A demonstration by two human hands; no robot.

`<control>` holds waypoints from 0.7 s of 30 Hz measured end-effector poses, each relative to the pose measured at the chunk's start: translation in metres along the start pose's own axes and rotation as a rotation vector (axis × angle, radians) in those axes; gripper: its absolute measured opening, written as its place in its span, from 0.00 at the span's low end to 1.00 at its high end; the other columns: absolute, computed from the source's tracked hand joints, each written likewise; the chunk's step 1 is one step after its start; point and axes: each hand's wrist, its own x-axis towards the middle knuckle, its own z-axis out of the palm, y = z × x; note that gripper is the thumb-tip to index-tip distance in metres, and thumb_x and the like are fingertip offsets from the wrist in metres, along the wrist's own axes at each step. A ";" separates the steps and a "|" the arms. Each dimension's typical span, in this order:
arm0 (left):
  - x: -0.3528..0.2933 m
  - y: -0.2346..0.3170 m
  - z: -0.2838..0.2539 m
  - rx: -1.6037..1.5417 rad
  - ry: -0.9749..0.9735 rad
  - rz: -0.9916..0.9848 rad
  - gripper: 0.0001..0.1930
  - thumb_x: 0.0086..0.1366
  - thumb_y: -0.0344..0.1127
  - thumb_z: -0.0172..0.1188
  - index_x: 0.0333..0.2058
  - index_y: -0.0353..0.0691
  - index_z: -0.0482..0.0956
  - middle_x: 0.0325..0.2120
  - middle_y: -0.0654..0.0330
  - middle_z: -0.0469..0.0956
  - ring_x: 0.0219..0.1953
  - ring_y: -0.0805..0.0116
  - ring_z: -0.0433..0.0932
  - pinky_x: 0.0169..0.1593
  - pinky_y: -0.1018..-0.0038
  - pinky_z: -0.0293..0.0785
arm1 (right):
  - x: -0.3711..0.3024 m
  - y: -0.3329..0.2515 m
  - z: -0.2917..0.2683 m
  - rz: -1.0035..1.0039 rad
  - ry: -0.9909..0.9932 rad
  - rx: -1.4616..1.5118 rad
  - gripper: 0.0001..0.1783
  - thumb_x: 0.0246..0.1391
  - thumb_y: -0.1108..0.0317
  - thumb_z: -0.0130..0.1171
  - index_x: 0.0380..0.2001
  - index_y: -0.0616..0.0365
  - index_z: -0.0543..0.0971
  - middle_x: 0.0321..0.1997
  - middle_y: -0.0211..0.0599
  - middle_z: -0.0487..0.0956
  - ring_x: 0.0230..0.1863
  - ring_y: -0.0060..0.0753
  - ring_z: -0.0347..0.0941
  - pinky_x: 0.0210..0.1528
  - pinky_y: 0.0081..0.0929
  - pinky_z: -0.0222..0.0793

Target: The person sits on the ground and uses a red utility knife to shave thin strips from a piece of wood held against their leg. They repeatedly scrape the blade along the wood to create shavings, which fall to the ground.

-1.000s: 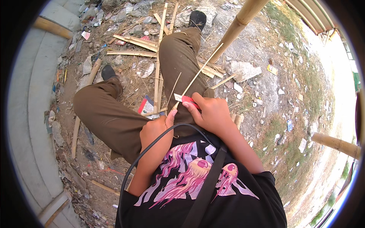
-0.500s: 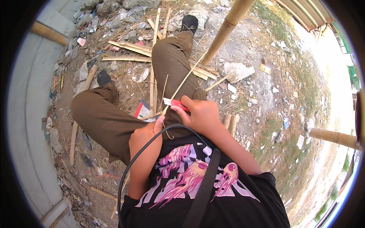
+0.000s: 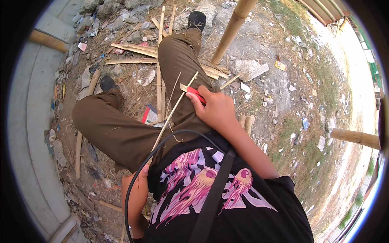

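Note:
A red box cutter (image 3: pixel 196 94) is held in my right hand (image 3: pixel 216 106), fingers closed round it above my thigh. Its short blade meets a thin pale bamboo strip (image 3: pixel 172 113) near the strip's far end. The strip slants across my lap toward my left hand (image 3: pixel 137 183), which is drawn back beside my waist and pinches the near end. My left fingers are partly hidden by the black cable (image 3: pixel 139 172) that loops over them. Thin curled shavings (image 3: pixel 175 137) rest on my brown trousers.
Split bamboo slats (image 3: pixel 133 60) lie crossed on the littered ground between and beyond my feet. An upright bamboo pole (image 3: pixel 233 32) stands ahead. Another bamboo pole (image 3: pixel 354 138) juts in at the right. A pale wall (image 3: pixel 34 121) runs along the left side.
My left hand has pulled back toward my waist, drawing the bamboo strip along the blade. My right hand with the box cutter has shifted slightly away from me, and the strip's far end is nearer the blade.

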 end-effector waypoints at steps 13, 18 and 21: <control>-0.055 -0.052 -0.078 0.146 0.051 -0.017 0.30 0.79 0.50 0.50 0.25 0.26 0.74 0.14 0.46 0.66 0.17 0.62 0.63 0.25 0.60 0.59 | 0.004 0.001 0.008 0.078 0.036 -0.030 0.24 0.67 0.42 0.57 0.29 0.51 0.77 0.15 0.45 0.76 0.19 0.57 0.78 0.21 0.51 0.70; -0.093 -0.074 -0.106 0.147 0.156 -0.148 0.31 0.80 0.51 0.49 0.22 0.30 0.71 0.13 0.59 0.64 0.18 0.71 0.61 0.25 0.66 0.57 | -0.003 -0.009 0.010 0.080 0.068 0.101 0.24 0.69 0.43 0.55 0.30 0.53 0.75 0.14 0.46 0.74 0.18 0.58 0.76 0.21 0.50 0.66; -0.044 -0.042 -0.069 -0.030 0.215 0.083 0.30 0.80 0.49 0.49 0.21 0.31 0.67 0.13 0.63 0.60 0.19 0.74 0.58 0.25 0.68 0.55 | -0.005 0.003 0.004 0.091 0.056 0.264 0.24 0.70 0.45 0.55 0.29 0.54 0.74 0.14 0.46 0.74 0.19 0.56 0.76 0.22 0.47 0.66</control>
